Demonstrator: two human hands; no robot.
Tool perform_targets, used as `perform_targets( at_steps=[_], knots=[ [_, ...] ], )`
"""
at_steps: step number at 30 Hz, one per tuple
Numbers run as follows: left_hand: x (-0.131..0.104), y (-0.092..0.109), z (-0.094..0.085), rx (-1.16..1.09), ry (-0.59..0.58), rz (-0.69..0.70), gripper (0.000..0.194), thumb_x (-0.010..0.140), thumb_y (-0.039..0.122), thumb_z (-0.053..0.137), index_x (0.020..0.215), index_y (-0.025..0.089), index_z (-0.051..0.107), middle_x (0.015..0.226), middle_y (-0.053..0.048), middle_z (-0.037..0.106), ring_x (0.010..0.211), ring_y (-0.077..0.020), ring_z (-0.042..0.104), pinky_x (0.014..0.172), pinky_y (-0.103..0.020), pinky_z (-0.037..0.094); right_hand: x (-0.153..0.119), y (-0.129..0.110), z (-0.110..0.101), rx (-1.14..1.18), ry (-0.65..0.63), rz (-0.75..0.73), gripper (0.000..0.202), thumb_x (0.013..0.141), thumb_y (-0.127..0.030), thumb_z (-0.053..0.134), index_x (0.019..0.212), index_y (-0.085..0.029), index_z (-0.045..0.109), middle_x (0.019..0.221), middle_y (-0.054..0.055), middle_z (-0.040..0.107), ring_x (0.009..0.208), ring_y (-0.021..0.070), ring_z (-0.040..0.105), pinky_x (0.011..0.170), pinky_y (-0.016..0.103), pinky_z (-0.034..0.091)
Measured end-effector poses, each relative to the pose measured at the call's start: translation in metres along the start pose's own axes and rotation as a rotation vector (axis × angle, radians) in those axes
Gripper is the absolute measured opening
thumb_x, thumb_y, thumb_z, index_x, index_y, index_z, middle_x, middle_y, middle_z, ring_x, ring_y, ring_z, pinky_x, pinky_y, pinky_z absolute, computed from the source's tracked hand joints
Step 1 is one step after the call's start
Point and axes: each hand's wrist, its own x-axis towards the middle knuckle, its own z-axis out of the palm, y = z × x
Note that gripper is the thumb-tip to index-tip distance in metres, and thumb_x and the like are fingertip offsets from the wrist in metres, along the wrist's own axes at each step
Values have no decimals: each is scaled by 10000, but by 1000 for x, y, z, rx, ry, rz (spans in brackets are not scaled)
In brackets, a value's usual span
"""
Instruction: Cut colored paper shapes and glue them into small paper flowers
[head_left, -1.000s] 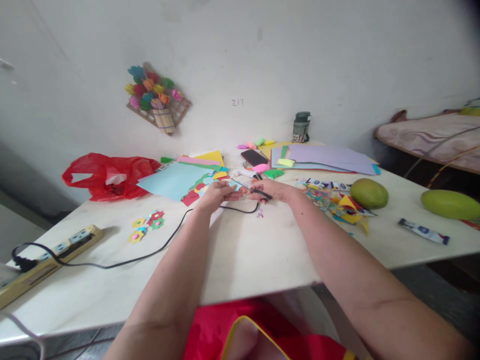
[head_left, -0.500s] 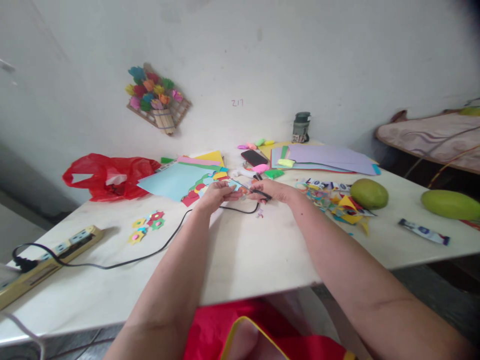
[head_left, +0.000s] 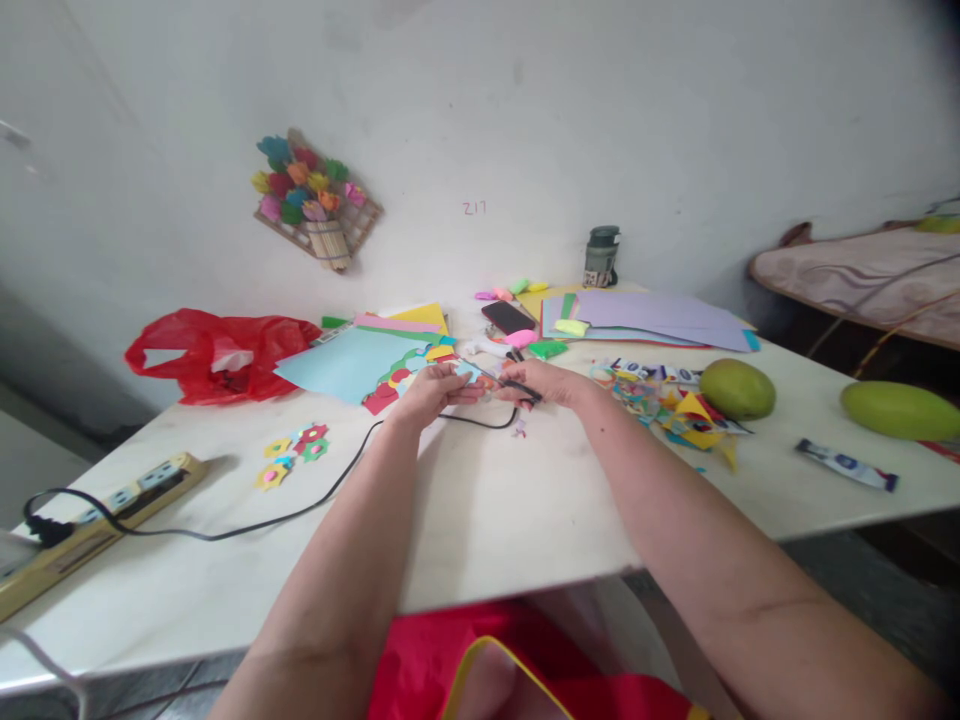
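Observation:
Near the table's middle, my left hand [head_left: 440, 390] pinches a small light blue paper piece [head_left: 468, 371]. My right hand [head_left: 546, 382] is closed round the black handles of a pair of scissors [head_left: 520, 388], whose blades point left toward the paper. The two hands are a short way apart. Just behind my left hand lie red, yellow and green paper cut-outs [head_left: 397, 375] and a large light blue sheet [head_left: 341, 362]. A white tool [head_left: 486, 347], partly hidden, lies behind the fingers.
A black cord [head_left: 330, 490] runs from the power strip [head_left: 97, 535] toward my hands. Paper flowers [head_left: 273, 472] lie left, near a red bag [head_left: 217, 350]. Behind are a phone [head_left: 508, 318] and coloured sheets [head_left: 645, 315]. Scraps [head_left: 694, 420], green fruit [head_left: 737, 388] and a tube [head_left: 846, 465] are right.

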Motion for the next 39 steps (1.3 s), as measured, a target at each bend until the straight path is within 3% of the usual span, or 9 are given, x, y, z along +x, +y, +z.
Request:
perform_targets(
  at_steps=[13, 22, 39],
  knots=[
    [1, -1, -2, -11, -18, -7, 112, 724, 177, 651, 758, 91, 587, 772, -126, 698, 723, -197, 679, 712, -300, 541, 6, 7, 0, -3, 1, -52, 288, 676, -408, 621, 743, -134, 562, 552, -39, 481, 409, 48, 425, 395, 187, 348],
    [2, -2, -5, 47, -28, -34, 194, 682, 223, 698, 781, 99, 586, 779, -132, 698, 709, -210, 679, 712, -320, 542, 8, 9, -1, -4, 15, -66, 346, 635, -420, 664, 813, -127, 613, 553, -44, 461, 437, 56, 415, 441, 208, 373],
    [0, -1, -5, 83, -50, -14, 242, 632, 254, 729, 773, 105, 602, 763, -103, 700, 668, -185, 673, 650, -263, 537, 10, 5, -2, -389, 135, -141, 407, 540, -498, 709, 767, -171, 627, 652, -21, 512, 605, 114, 436, 564, 235, 315]
  ],
)
